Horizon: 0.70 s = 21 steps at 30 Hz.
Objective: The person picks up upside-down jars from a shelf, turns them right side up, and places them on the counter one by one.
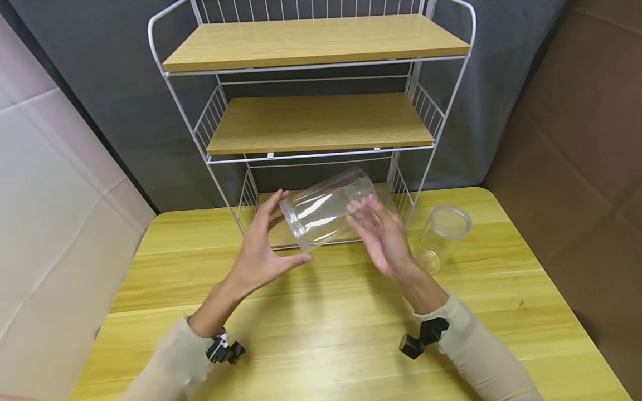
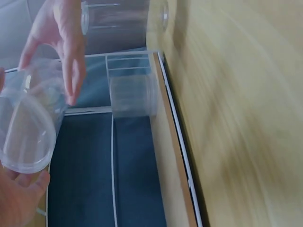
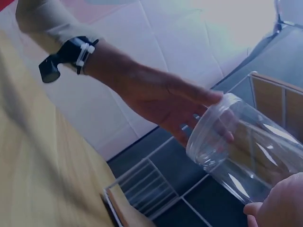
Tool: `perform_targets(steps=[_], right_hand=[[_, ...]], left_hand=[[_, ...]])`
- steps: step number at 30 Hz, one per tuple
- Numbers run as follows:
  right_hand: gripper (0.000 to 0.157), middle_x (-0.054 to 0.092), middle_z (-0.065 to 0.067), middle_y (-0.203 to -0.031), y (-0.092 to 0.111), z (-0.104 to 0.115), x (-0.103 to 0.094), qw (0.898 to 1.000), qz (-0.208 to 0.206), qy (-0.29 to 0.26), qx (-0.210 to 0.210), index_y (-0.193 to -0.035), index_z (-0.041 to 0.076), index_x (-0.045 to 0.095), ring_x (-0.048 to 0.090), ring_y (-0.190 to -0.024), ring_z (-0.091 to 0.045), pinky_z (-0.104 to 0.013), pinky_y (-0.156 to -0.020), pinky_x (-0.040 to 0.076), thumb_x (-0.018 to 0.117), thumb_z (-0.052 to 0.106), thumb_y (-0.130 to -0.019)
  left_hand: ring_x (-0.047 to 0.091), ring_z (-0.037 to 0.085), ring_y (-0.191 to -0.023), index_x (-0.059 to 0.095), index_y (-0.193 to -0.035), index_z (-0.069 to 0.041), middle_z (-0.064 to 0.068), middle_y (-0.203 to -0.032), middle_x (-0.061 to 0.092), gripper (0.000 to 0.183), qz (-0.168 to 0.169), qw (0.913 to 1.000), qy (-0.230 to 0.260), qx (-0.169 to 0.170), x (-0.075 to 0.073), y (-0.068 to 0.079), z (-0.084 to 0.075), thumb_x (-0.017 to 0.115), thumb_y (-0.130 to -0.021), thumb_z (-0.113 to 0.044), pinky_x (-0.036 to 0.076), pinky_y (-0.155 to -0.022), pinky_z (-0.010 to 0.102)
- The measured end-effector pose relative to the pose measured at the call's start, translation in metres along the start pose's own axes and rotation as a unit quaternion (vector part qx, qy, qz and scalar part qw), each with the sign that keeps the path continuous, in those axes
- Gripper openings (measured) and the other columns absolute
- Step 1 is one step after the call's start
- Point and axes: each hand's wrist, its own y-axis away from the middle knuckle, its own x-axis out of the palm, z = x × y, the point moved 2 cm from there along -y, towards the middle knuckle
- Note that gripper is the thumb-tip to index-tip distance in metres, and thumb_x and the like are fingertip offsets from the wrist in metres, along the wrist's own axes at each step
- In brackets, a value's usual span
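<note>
A clear plastic jar (image 1: 326, 214) is tilted on its side in the air before the lowest shelf, its thick-rimmed end toward the left. My left hand (image 1: 258, 250) spans that rim, fingers above and thumb below, and holds it. At the opposite end, my right hand (image 1: 381, 236) grips the jar with bent fingers; part of the fingers shows blurred through the plastic. In the right wrist view, the left fingers reach around the rim of the jar (image 3: 251, 146).
A second clear jar (image 1: 443, 236) stands upright on the wooden table (image 1: 311, 345), right of the rack. Another clear jar (image 2: 132, 96) sits on the rack's lowest level. The white wire rack has wooden shelves, including the top shelf (image 1: 316, 39) and middle shelf (image 1: 321, 122).
</note>
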Motion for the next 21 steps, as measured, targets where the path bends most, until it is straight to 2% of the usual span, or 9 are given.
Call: perform_targets(steps=[3,5,9,11,14,16,18,20,21], right_hand=[[0.064,0.041,-0.027,-0.157,0.001,-0.006,-0.003,0.998,-0.017,-0.032,0.045,-0.156,-0.003,0.034,0.044,-0.148,-0.037,-0.039,-0.12,0.043,0.056,0.036,-0.11],[0.075,0.031,-0.03,-0.162,0.002,-0.01,-0.005,0.996,-0.025,-0.043,0.073,-0.163,-0.002,0.017,0.036,-0.153,-0.041,-0.038,-0.121,0.043,0.053,0.039,-0.111],[0.066,0.04,-0.028,-0.153,0.004,-0.015,-0.006,0.994,-0.025,-0.05,0.098,-0.151,-0.004,0.031,0.04,-0.151,-0.042,-0.038,-0.119,0.045,0.054,0.042,-0.11],[0.069,0.041,-0.027,-0.153,0.005,-0.016,-0.007,0.993,-0.011,-0.041,0.109,-0.151,-0.006,0.032,0.04,-0.151,-0.041,-0.039,-0.121,0.043,0.054,0.045,-0.11],[0.077,0.035,-0.031,-0.159,0.007,-0.017,-0.01,0.992,0.017,-0.025,0.124,-0.157,-0.009,0.024,0.036,-0.153,-0.041,-0.041,-0.124,0.038,0.05,0.046,-0.111],[0.069,0.032,-0.032,-0.162,0.008,-0.017,-0.011,0.993,0.027,-0.004,0.118,-0.155,-0.009,0.028,0.035,-0.154,-0.041,-0.044,-0.125,0.036,0.047,0.042,-0.113],[0.061,0.03,-0.032,-0.163,0.008,-0.015,-0.012,0.994,0.033,0.039,0.093,-0.155,-0.009,0.031,0.035,-0.154,-0.041,-0.046,-0.126,0.034,0.044,0.036,-0.114],[0.057,0.029,-0.028,-0.166,0.01,-0.01,-0.013,0.991,0.032,0.114,0.055,-0.155,-0.008,0.034,0.034,-0.155,-0.039,-0.046,-0.126,0.033,0.045,0.029,-0.114],[0.056,0.031,-0.026,-0.167,0.011,-0.007,-0.014,0.985,0.031,0.169,0.031,-0.156,-0.007,0.036,0.034,-0.155,-0.038,-0.046,-0.127,0.033,0.046,0.027,-0.113]], left_hand=[[0.047,0.039,-0.144,0.026,-0.166,-0.004,0.021,-0.163,0.039,0.131,-0.014,0.9998,0.007,-0.012,0.006,0.002,-0.002,0.103,-0.06,-0.005,0.05,-0.113,0.044],[0.048,0.038,-0.142,0.029,-0.165,-0.004,0.021,-0.161,0.041,0.127,-0.021,0.9995,-0.001,-0.024,0.007,0.004,-0.002,0.103,-0.062,-0.005,0.053,-0.109,0.048],[0.052,0.036,-0.135,0.034,-0.163,-0.004,0.021,-0.156,0.045,0.118,-0.029,0.9989,-0.021,-0.032,0.006,0.007,-0.003,0.101,-0.066,-0.009,0.056,-0.104,0.046],[0.053,0.035,-0.134,0.035,-0.163,-0.003,0.021,-0.155,0.046,0.117,-0.031,0.9989,-0.022,-0.028,0.003,0.007,-0.004,0.1,-0.066,-0.01,0.057,-0.104,0.044],[0.053,0.033,-0.133,0.036,-0.162,-0.003,0.021,-0.154,0.047,0.115,-0.027,0.9991,-0.021,-0.025,-0.001,0.006,-0.005,0.099,-0.066,-0.01,0.057,-0.103,0.041],[0.054,0.034,-0.133,0.036,-0.162,-0.004,0.021,-0.155,0.047,0.114,-0.019,0.9992,-0.021,-0.028,-0.005,0.006,-0.006,0.098,-0.067,-0.009,0.057,-0.102,0.043],[0.054,0.035,-0.134,0.036,-0.163,-0.005,0.02,-0.155,0.047,0.113,-0.01,0.999,-0.028,-0.033,-0.01,0.006,-0.007,0.097,-0.068,-0.011,0.057,-0.102,0.047],[0.053,0.037,-0.134,0.036,-0.164,-0.007,0.019,-0.156,0.047,0.112,0.001,0.9987,-0.035,-0.038,-0.016,0.006,-0.008,0.096,-0.069,-0.012,0.057,-0.101,0.052],[0.053,0.038,-0.134,0.036,-0.164,-0.007,0.02,-0.155,0.047,0.112,0.008,0.9985,-0.038,-0.04,-0.019,0.007,-0.008,0.095,-0.07,-0.013,0.057,-0.101,0.055]])
